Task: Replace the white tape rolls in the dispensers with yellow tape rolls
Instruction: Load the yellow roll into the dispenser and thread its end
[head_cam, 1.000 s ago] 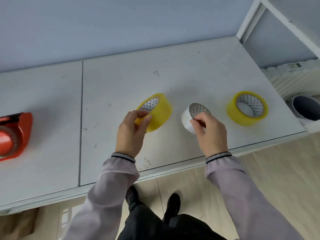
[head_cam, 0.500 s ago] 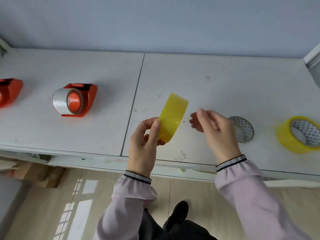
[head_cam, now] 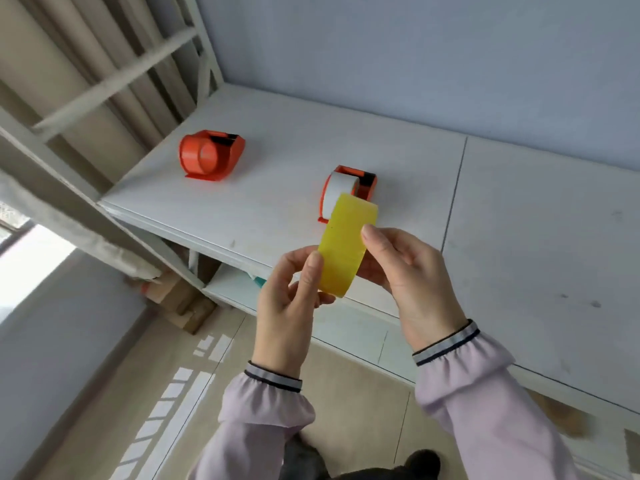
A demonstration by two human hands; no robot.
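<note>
A yellow tape roll (head_cam: 346, 244) stands on edge in the air in front of the shelf, held between both hands. My left hand (head_cam: 294, 299) grips its lower left side with thumb and fingers. My right hand (head_cam: 412, 271) pinches its right side, thumb on the outer face. Behind the roll an orange dispenser (head_cam: 360, 183) with a white tape roll (head_cam: 341, 188) in it sits on the white shelf (head_cam: 519, 220). A second orange dispenser (head_cam: 211, 155) stands farther left with an empty orange hub.
The shelf's front edge runs diagonally under my hands, with a lower shelf (head_cam: 235, 289) below it. A white metal frame (head_cam: 114, 77) and beige curtain close off the left end. Cardboard (head_cam: 180, 303) lies on the floor underneath. A blue-grey wall backs the shelf.
The view has swung left, so the white roll and second yellow roll on the shelf left the frame. My right hand, free before, now pinches the yellow roll alongside the left.
</note>
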